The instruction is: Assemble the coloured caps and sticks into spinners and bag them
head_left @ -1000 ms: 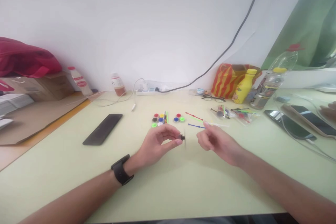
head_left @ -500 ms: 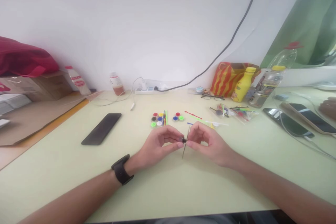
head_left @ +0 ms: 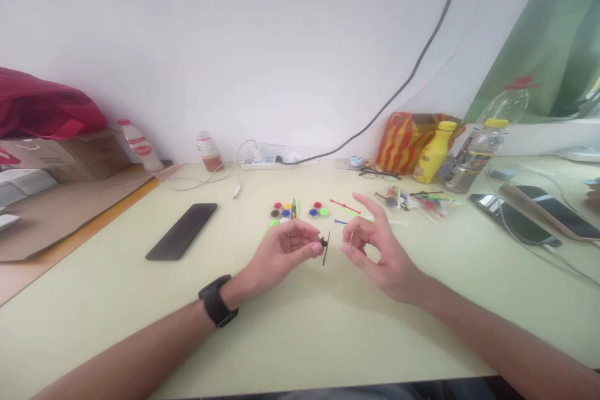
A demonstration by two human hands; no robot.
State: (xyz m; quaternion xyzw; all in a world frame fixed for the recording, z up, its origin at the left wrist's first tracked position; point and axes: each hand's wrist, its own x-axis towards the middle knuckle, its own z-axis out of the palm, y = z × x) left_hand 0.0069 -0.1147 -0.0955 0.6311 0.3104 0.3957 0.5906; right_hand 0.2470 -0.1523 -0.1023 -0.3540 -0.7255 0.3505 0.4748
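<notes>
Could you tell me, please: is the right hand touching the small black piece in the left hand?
Apart. The head view shows a strip of pale tabletop between the right hand and the small black piece, which the left hand pinches.

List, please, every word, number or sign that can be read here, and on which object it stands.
Nothing can be read with certainty.
Leftmost bottle: red label, lettering too blurred.
Bottle with brown drink: marks too small.
Yellow-capped clear bottle: label too blurred.
Cardboard box: print too faint.
Small black piece in the left hand: no text visible.
</notes>
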